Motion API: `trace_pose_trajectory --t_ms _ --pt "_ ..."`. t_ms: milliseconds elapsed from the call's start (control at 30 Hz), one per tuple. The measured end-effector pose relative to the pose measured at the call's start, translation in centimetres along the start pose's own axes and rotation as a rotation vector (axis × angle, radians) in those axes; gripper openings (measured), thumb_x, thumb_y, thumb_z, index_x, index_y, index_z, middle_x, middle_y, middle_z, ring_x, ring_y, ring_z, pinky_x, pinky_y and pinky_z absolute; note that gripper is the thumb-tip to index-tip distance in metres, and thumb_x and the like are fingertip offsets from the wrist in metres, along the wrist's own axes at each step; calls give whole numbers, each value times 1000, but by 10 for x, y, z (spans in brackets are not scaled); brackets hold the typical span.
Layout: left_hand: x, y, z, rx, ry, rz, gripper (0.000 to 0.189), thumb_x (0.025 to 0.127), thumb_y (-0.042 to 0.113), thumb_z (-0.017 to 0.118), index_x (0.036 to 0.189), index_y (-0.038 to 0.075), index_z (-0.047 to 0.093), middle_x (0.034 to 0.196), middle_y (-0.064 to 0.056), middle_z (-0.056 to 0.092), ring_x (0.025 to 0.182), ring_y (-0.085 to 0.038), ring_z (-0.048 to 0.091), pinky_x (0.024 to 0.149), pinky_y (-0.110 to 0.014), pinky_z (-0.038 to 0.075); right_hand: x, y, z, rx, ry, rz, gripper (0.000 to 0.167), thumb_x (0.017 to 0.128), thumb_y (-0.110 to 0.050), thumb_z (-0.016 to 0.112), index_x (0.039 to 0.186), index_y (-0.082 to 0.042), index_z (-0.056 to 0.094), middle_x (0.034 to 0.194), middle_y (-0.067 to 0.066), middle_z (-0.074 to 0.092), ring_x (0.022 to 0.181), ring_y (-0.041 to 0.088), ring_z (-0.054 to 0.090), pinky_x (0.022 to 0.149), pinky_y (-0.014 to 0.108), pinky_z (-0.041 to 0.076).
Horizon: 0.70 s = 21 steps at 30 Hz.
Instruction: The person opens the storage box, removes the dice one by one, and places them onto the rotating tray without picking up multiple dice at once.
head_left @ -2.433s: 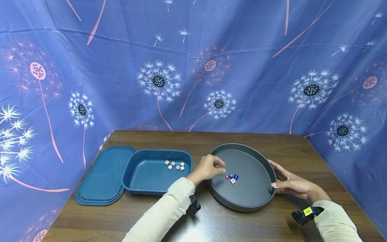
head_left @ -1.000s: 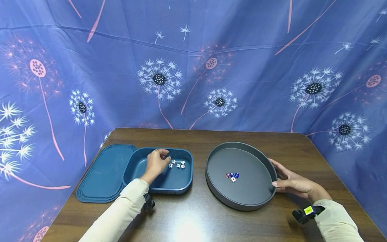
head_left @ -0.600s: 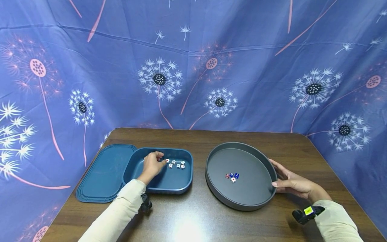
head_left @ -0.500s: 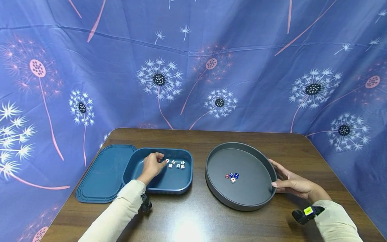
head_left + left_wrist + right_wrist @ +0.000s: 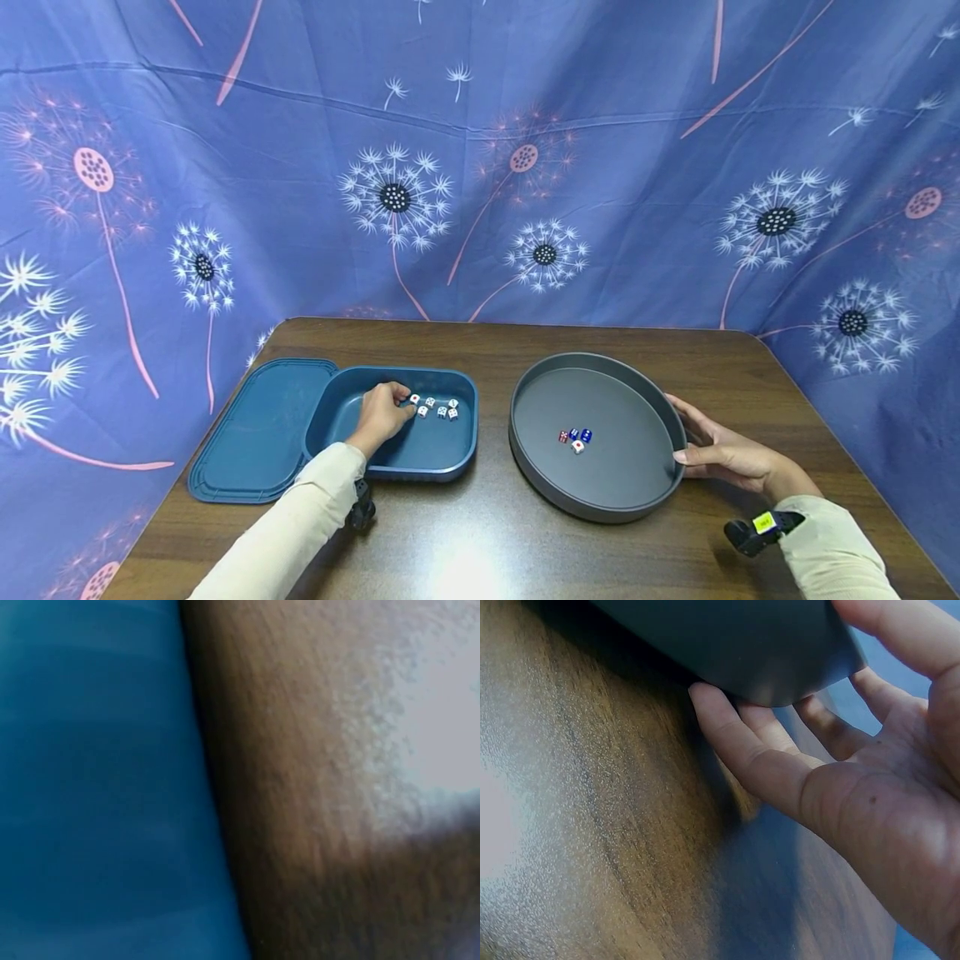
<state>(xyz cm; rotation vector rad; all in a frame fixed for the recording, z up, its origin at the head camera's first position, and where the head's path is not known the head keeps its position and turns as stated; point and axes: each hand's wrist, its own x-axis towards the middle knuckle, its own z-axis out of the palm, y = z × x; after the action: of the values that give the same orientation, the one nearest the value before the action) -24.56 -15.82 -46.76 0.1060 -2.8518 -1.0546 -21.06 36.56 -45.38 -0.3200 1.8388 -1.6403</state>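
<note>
My left hand (image 5: 381, 412) reaches into the blue rectangular box (image 5: 390, 475), thumb and index fingertips apart, right beside a white die (image 5: 415, 400) with a red pip. Several other white dice (image 5: 442, 412) lie just to its right on the box floor. My right hand (image 5: 731, 457) grips the right side of a round dark grey pan (image 5: 622, 467), thumb at the rim. In the right wrist view the fingers (image 5: 742, 746) curl under the pan's edge. Inside the pan sit a red die (image 5: 563, 437), two blue dice (image 5: 587, 435) and a white die (image 5: 577, 447).
A blue lid (image 5: 258, 433) lies flat at the left, touching or overlapped by the box. Both containers stand on a brown wooden table (image 5: 480, 550). Behind hangs a blue cloth (image 5: 480, 208) with dandelion prints. The left wrist view shows the box wall (image 5: 97, 780) beside the table.
My left hand has gone from over the pan to inside the box, and lately slid slightly right and lower to the white die. My right hand has kept its grip on the pan.
</note>
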Motion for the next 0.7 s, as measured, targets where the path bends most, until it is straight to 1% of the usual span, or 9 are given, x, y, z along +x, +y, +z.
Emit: trace_pose_trajectory --t_ms 133,300,567,700 --pt "0 0 1 17 3 5 22 77 8 77 96 0 71 88 -10 69 83 -23 60 76 -41 48 0 0 0 18 -17 -6 94 92 -2 57 153 -23 -10 154 20 -24 127 21 37 94 51 45" --pt "1 2 4 29 21 27 20 76 9 78 93 1 70 87 -9 68 82 -23 61 76 -41 48 -1 -1 -2 21 -30 -15 93 92 -1 55 152 -23 -12 153 20 -24 126 19 39 94 50 45" --pt "1 -3 7 47 49 63 16 75 9 79 87 2 71 83 -8 67 80 -23 60 73 -42 47 0 0 -2 15 -14 3 94 91 -2 56 152 -21 -12 153 21 -24 126 22 39 94 50 45" --pt "1 -3 7 37 49 57 14 76 9 79 87 2 71 83 -7 67 79 -22 59 73 -41 47 1 0 -1 19 -14 7 94 91 -2 57 152 -21 -12 152 21 -26 125 23 40 94 50 46"
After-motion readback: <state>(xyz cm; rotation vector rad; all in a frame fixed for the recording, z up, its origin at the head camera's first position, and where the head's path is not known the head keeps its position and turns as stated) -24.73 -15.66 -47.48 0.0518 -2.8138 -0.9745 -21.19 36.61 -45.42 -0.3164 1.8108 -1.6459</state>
